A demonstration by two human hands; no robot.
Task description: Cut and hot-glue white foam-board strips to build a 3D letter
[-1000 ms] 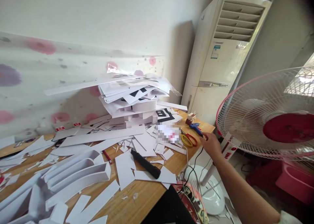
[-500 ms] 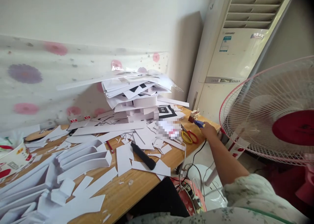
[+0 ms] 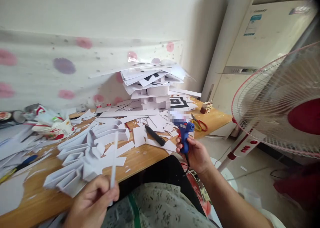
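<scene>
In my right hand (image 3: 196, 153) is a blue hot glue gun (image 3: 184, 134), gripped by its handle above the table's front edge, its cord hanging below. My left hand (image 3: 96, 196), low in the view, pinches a translucent white glue stick (image 3: 114, 158) that points upward. The stick and the gun are well apart. Behind the stick, a white foam-board model (image 3: 87, 148) with curved upright strips lies on the wooden table. A black cutter (image 3: 155, 135) rests on white offcuts between the two hands.
A tall pile of white boards (image 3: 152, 81) stands at the back. Scissors (image 3: 200, 124) and a small wooden block model (image 3: 206, 107) lie at the right end. A paper bowl (image 3: 58, 128) stands left. A fan (image 3: 280, 114) is close by on the right.
My right hand has come back from the table's right end toward me, raising the glue gun. My left hand has come into view with the glue stick. The view has turned left.
</scene>
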